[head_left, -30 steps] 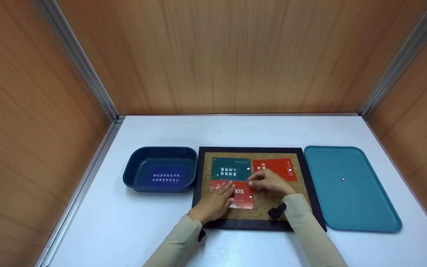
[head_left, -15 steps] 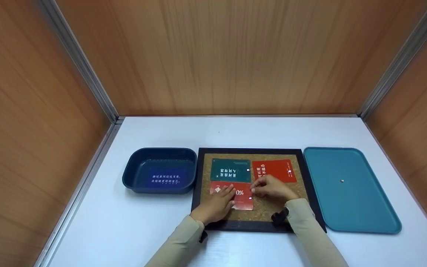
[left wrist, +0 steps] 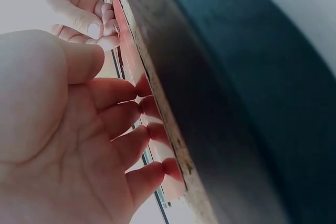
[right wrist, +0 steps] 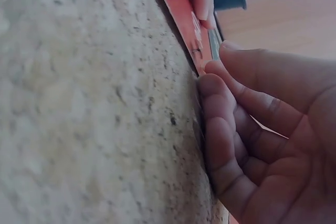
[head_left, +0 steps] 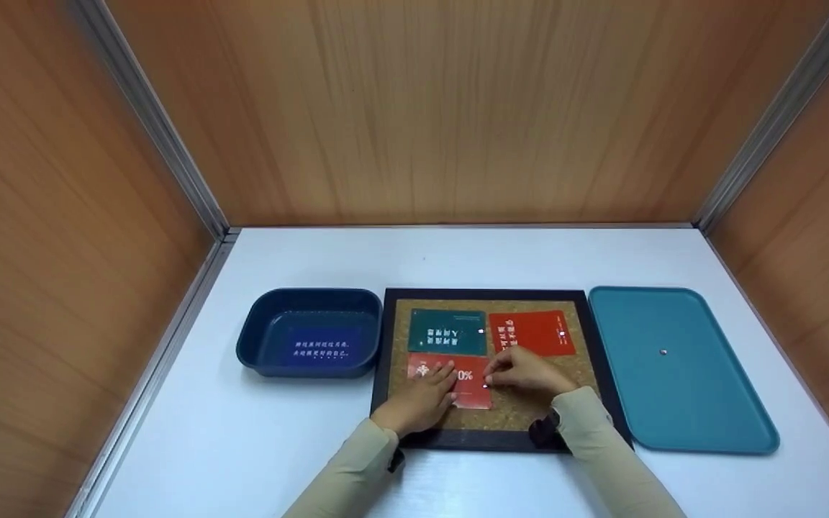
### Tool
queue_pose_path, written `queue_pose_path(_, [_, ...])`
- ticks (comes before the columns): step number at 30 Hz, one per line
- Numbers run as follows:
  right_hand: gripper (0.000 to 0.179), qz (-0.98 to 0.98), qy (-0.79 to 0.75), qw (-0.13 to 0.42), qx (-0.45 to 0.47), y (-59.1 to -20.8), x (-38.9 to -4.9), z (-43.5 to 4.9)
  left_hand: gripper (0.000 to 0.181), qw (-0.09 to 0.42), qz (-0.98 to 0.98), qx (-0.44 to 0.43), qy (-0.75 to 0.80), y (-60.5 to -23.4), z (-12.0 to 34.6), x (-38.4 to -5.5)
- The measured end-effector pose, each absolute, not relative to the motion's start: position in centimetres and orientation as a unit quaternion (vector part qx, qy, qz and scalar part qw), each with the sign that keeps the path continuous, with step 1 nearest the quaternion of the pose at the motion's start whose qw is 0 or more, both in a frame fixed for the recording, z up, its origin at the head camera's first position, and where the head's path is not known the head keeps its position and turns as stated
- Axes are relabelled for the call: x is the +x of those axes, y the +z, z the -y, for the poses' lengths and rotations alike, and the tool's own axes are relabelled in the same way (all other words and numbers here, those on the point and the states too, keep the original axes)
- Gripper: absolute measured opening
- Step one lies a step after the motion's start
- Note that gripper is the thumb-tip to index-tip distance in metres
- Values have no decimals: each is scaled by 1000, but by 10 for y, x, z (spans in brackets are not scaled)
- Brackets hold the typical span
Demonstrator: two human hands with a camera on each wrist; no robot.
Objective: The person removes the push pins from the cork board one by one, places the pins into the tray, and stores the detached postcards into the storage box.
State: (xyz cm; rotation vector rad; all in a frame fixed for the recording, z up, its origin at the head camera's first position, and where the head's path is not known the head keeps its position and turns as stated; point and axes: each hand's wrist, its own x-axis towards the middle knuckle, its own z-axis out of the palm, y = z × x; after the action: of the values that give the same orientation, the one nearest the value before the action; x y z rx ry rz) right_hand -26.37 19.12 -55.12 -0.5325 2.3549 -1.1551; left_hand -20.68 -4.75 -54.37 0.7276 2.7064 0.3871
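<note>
My left hand (head_left: 418, 401) rests on a red card (head_left: 473, 394) with white print, which lies on a cork board (head_left: 515, 417) in a black frame. In the left wrist view its fingertips (left wrist: 155, 174) touch the card. At the card's right edge is my right hand (head_left: 526, 370), its thumb and index finger beside a small shiny pushpin (head_left: 485, 385). The right wrist view shows those fingers (right wrist: 218, 114) curled, with the tips close to the card edge; whether they pinch the pin is unclear. A green card (head_left: 447, 320) and another red card (head_left: 540, 331) lie above.
At the left stands a dark blue basin (head_left: 256, 324) with a blue printed card (head_left: 324, 342) inside. A teal tray (head_left: 688, 403) on the right bears one small pushpin (head_left: 663, 352). Wooden walls (head_left: 458, 108) enclose the white table (head_left: 191, 446).
My right hand has moved down along the red card's right edge, from its upper corner to beside the pushpin. My left hand has stayed on the card.
</note>
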Motion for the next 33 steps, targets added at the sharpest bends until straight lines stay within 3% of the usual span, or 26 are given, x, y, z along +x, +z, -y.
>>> queue_pose_path(33, [10, -866, -395, 232, -198, -550, -261, -183, 51, 174, -937, 264, 152, -542, 50, -207])
